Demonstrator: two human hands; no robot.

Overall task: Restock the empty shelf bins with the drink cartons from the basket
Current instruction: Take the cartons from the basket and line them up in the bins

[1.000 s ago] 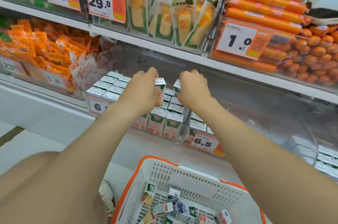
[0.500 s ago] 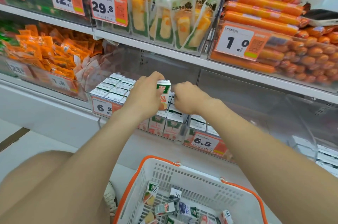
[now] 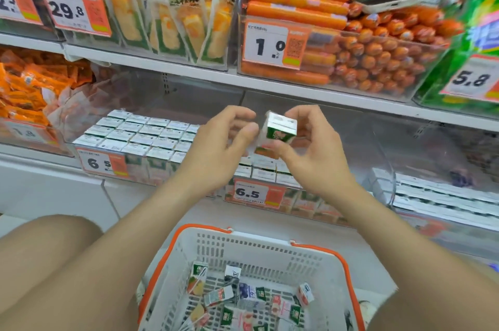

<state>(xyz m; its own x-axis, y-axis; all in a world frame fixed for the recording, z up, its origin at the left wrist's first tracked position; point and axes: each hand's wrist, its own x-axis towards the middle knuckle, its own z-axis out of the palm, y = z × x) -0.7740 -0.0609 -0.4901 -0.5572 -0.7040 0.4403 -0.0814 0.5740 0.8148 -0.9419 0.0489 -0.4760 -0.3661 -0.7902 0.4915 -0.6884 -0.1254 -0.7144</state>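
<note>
The right hand (image 3: 310, 158) is clamped on a small green-and-white drink carton (image 3: 279, 129). Its fingers curl behind the carton and the thumb sits under the front edge, so the carton tilts with its pale top toward the camera. The left hand (image 3: 216, 149) is half open, its fingers loosely curled around nothing. Its thumb tip lies just beside the carton's left edge, at the carton's 9 o'clock; whether it touches cannot be told.

Both hands hang in front of the lower row of clear shelf bins. At 10 o'clock from the left hand, the left bin (image 3: 140, 133) is packed with upright cartons in tight rows and carries a price tag on its front. At 6 o'clock from the held carton, the middle bin (image 3: 251, 193) is tagged 6.5 and has cartons standing in its front rows. At 3 o'clock from the right hand stands the right bin (image 3: 383, 147), with white cartons at its far side.

At 12 o'clock, the upper shelf (image 3: 324, 93) carries orange sausages (image 3: 297, 1) and packs of corn (image 3: 172, 20). A phone (image 3: 388, 1) lies on the sausages. Orange snack packets (image 3: 24, 87) fill the far 9 o'clock side.

At 6 o'clock, well below the hands, is the white basket (image 3: 256, 252) with an orange rim. Loose cartons (image 3: 218, 295) lie at all angles on its bottom.
</note>
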